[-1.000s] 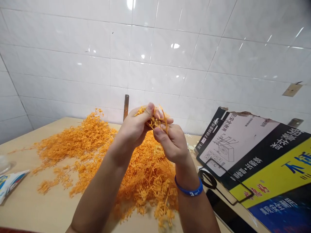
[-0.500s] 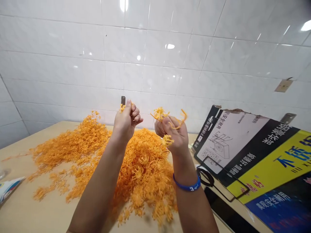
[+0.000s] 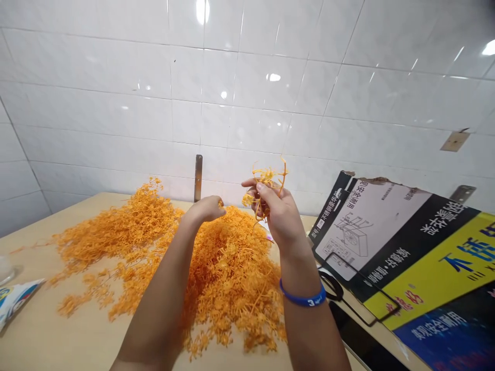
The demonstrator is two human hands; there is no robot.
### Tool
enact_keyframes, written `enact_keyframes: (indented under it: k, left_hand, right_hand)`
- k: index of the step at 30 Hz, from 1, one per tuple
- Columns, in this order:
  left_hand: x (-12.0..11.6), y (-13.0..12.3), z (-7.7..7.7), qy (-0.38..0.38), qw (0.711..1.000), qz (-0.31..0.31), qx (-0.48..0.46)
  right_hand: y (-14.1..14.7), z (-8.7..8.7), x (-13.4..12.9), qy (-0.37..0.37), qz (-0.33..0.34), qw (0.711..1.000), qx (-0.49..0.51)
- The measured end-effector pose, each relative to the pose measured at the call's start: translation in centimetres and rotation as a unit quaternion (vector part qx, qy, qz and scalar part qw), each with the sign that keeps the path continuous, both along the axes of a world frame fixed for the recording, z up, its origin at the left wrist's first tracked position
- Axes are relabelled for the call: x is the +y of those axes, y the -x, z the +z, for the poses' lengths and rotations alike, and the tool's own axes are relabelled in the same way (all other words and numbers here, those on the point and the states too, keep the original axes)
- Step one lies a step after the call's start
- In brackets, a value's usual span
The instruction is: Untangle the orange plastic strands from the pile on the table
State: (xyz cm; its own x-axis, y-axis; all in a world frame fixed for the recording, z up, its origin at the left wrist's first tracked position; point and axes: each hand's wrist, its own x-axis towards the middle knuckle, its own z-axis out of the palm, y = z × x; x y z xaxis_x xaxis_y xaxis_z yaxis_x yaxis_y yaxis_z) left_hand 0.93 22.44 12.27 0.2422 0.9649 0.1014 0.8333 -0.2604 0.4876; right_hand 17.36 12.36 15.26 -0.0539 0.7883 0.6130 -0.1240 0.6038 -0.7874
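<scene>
A large heap of curly orange strands (image 3: 228, 273) covers the middle of the table, spreading to the left. My left hand (image 3: 204, 208) hangs low over the heap, its fingers curled down, with a small bit of orange strand (image 3: 221, 204) showing at the fingertips. My right hand (image 3: 276, 206) is raised above the heap's far edge, pinching a loose tuft of orange strands (image 3: 266, 178). A blue wristband (image 3: 303, 296) circles my right wrist.
The pale wooden table (image 3: 88, 330) meets a white tiled wall (image 3: 247, 87). A narrow upright metal strip (image 3: 198, 178) stands at the back. Printed boards (image 3: 398, 242) lean on the right, beside a black cable coil (image 3: 332, 286). A printed packet (image 3: 15, 301) lies at left.
My left hand has dropped from a raised fist to low over the heap. My right hand has shifted slightly, and the tuft now sits gathered between its fingers.
</scene>
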Motion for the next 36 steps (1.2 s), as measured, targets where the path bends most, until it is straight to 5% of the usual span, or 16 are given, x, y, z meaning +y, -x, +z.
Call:
enact_keyframes:
  k: [6, 13, 17, 21, 26, 36]
  left_hand:
    - [1.2, 0.7, -1.0, 0.058, 0.997, -0.031, -0.025]
    - [-0.7, 0.1, 1.1, -0.059, 0.985, -0.047, -0.152]
    - [-4.5, -0.4, 3.2, -0.047, 0.905, -0.202, -0.372]
    - [-8.1, -0.4, 4.5, -0.011, 0.854, -0.354, -0.381]
    - [-9.0, -1.0, 4.7, -0.054, 0.842, -0.285, -0.455]
    - [-8.0, -2.3, 4.5, 0.139, 0.709, -0.214, -0.658]
  right_hand:
    - [-0.3, 0.0, -0.1, 0.007, -0.024, 1.0, -0.019]
    - [-0.2, 0.0, -0.4, 0.03, 0.002, 0.999, -0.038]
    - [-0.2, 0.1, -0.7, 0.035, -0.016, 0.989, -0.145]
    - [-0.1, 0.1, -0.9, 0.008, -0.014, 0.978, -0.209]
    - [0.0, 0.0, -0.9, -0.04, 0.041, 0.97, -0.237]
    - [-0.2, 0.0, -2.2, -0.158, 0.018, 0.956, -0.245]
